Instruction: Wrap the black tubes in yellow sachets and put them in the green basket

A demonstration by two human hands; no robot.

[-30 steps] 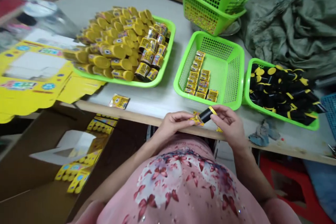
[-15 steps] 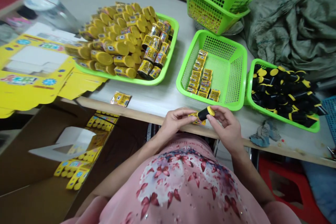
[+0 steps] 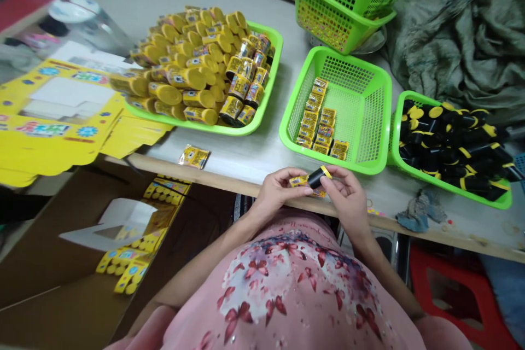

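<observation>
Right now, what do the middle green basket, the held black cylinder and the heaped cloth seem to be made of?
Middle green basket: moulded plastic, slightly glossy; even colour, regular holes.
Black cylinder: probably smooth plastic, by its even dark surface; coated card is possible.
Heaped cloth: fabric, matte, perhaps coarse; many loose folds and creases.

pink top [image 3: 301, 290] | red butterfly print | white-and-blue patches | bare forearms
</observation>
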